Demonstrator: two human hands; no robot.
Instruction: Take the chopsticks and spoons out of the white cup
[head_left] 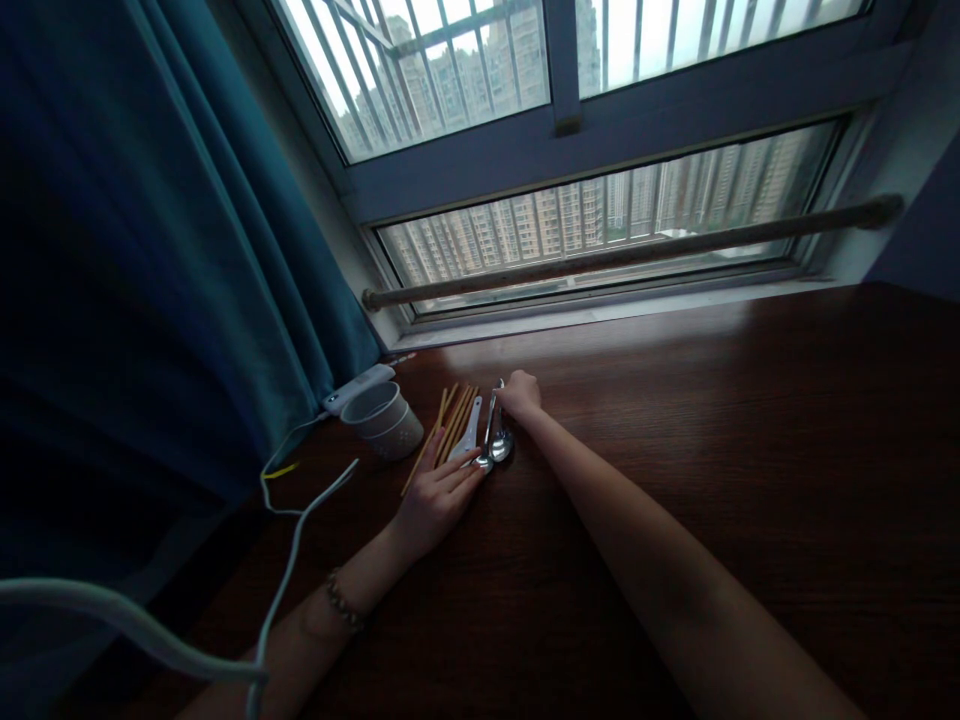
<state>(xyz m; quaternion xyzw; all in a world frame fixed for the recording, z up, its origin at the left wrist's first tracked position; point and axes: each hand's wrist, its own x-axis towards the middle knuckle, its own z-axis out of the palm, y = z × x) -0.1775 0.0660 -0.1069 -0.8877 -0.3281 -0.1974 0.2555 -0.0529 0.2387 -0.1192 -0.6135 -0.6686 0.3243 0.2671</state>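
My left hand lies low over the wooden table, fingers stretched out, with the fingertips at the bowl of a shiny metal spoon. The lower end of a white soup spoon is partly covered by those fingers. Several wooden chopsticks lie left of it, some near my left thumb. My right hand is closed at the upper handle ends of the metal spoons. A second metal spoon rests with its bowl beside the first; its handle is partly hidden. What exactly the right fingers pinch is small, seemingly a spoon handle.
A grey-white cup-shaped container stands left of the chopsticks. Behind it is a white power strip. White cable loops across the left foreground. A blue curtain hangs at left, and a window with a metal rail borders the table's far side.
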